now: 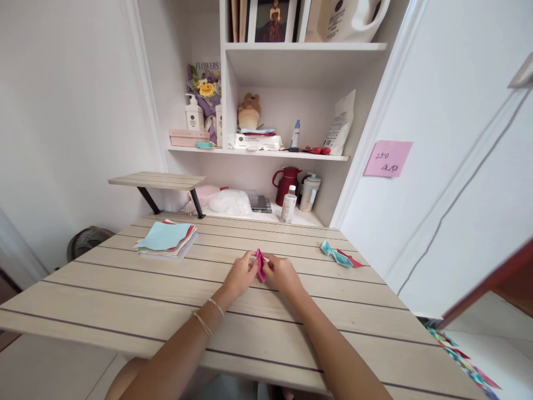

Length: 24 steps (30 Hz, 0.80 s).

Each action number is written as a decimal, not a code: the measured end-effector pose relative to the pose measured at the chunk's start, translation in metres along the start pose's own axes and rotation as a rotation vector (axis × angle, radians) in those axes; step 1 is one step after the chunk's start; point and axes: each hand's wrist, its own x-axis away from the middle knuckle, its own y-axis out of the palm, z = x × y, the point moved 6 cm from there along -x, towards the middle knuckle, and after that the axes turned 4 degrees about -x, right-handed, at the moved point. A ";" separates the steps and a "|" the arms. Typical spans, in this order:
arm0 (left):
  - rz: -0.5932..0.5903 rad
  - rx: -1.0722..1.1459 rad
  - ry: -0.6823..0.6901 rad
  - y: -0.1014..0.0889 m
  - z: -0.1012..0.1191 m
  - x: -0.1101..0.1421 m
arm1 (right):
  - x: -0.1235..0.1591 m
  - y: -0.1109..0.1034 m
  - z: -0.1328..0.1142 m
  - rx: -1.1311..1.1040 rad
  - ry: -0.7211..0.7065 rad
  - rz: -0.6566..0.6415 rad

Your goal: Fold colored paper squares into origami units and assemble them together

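Observation:
A small piece of folded pink paper (260,265) stands upright between my hands, just above or on the wooden tabletop. My left hand (241,273) pinches its left side with thumb and fingers. From the other side, my right hand (285,274) grips the same paper, fingers curled against it. The fingertips hide part of the folds. Toward the right edge of the table lie folded teal and red paper pieces (342,257). A stack of coloured paper sheets (166,238), light blue on top, rests at the left.
The slatted table (137,300) runs up to a white shelf unit (287,154). A small raised stand (158,180) is at the back left. At the back stand a bottle (288,205), a red jug (287,183) and a pale cup (310,193). Folded paper strips (462,358) lie beyond the right edge.

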 end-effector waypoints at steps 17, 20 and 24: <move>0.208 -0.124 0.064 -0.011 0.008 0.000 | -0.002 0.002 0.000 -0.183 0.023 0.083; 0.121 -0.030 0.047 -0.009 0.010 -0.001 | -0.004 -0.002 0.015 -0.485 0.138 0.116; 0.009 0.081 0.038 -0.009 0.017 -0.003 | -0.006 -0.001 0.023 -0.924 0.242 -0.005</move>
